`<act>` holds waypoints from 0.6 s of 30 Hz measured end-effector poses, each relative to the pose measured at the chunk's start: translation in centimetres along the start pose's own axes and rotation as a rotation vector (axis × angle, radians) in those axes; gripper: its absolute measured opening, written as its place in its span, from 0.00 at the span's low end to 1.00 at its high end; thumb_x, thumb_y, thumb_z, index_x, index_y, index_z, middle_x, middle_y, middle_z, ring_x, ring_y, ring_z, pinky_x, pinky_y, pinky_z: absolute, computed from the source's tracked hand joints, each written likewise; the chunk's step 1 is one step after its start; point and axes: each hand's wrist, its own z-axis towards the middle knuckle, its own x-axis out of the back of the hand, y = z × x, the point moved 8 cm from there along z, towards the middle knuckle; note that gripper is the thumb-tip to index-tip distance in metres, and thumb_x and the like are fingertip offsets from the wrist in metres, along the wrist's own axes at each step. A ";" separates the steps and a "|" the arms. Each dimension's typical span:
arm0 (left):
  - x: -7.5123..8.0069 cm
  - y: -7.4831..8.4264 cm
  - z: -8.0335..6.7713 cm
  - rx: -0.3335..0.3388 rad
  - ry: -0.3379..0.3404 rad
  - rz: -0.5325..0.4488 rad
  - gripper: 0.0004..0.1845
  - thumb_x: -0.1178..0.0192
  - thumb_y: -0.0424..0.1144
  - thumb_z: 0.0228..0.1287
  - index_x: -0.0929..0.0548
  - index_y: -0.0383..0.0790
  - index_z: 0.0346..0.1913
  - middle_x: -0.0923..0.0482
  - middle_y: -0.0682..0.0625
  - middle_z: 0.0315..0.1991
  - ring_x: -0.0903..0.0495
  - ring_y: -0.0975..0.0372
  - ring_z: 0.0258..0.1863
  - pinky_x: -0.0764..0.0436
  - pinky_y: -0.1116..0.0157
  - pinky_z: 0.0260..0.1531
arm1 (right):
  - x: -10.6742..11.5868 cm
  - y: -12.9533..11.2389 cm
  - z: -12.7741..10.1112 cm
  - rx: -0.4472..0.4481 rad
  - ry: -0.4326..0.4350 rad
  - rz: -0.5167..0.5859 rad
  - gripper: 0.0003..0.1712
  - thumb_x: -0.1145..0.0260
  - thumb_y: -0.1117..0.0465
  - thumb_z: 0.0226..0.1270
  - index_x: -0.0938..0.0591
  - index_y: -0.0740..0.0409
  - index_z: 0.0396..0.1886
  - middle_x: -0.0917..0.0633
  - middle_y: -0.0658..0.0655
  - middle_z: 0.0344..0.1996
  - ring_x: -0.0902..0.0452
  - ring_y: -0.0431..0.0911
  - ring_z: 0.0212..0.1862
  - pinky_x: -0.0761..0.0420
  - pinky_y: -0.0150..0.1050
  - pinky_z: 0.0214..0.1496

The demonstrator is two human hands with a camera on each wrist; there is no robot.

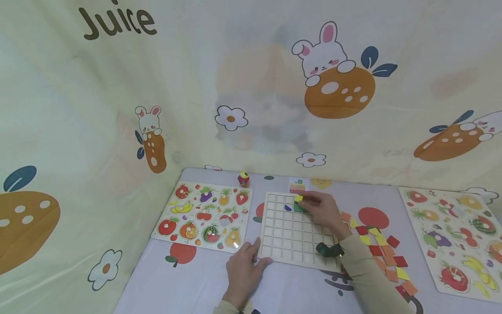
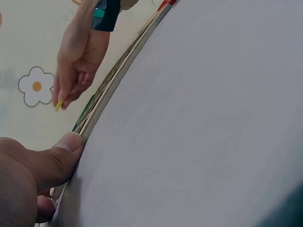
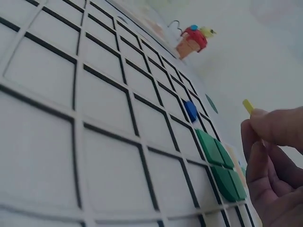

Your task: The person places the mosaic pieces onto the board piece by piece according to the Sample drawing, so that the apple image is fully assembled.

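A pale grid board (image 1: 288, 233) lies on the table with green tiles (image 3: 222, 163) and a blue piece (image 3: 190, 110) in cells near its far edge. My right hand (image 1: 323, 209) is above that far part and pinches a small yellow tile (image 3: 248, 106) between thumb and fingers, apart from the board in the right wrist view. At the board's near left corner, my left hand (image 1: 245, 268) rests with its thumb (image 2: 68, 146) against the front edge and a finger along the left side. A small picture card (image 1: 299, 185) lies just beyond the board.
Loose red, orange and yellow tiles (image 1: 382, 248) are scattered right of the board. Fruit puzzle boards lie at the left (image 1: 204, 216) and far right (image 1: 459, 244). A small red and yellow figure (image 1: 243, 179) stands at the back, before a printed curtain (image 1: 262, 144).
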 end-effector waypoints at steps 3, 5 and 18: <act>0.0 0.0 0.0 0.001 0.004 -0.004 0.37 0.20 0.57 0.54 0.16 0.51 0.68 0.33 0.63 0.25 0.42 0.71 0.20 0.42 0.71 0.25 | -1.0 -0.7 0.0 0.030 0.002 -0.024 0.23 0.31 0.59 0.77 0.17 0.54 0.68 0.13 0.61 0.61 0.15 0.56 0.60 0.18 0.55 0.64; 0.0 0.0 0.0 0.002 0.003 0.000 0.37 0.20 0.57 0.54 0.16 0.51 0.68 0.33 0.63 0.25 0.42 0.71 0.20 0.42 0.71 0.25 | -1.7 -1.2 -0.1 0.051 -0.007 -0.029 0.22 0.31 0.60 0.77 0.16 0.53 0.68 0.13 0.60 0.60 0.15 0.54 0.58 0.17 0.54 0.63; -0.1 0.1 -0.1 -0.022 0.006 0.018 0.37 0.21 0.57 0.55 0.16 0.51 0.68 0.34 0.64 0.25 0.42 0.72 0.20 0.42 0.72 0.25 | -6.3 -4.1 -0.8 0.180 -0.069 -0.124 0.15 0.32 0.62 0.76 0.12 0.50 0.59 0.11 0.51 0.50 0.19 0.44 0.46 0.20 0.40 0.52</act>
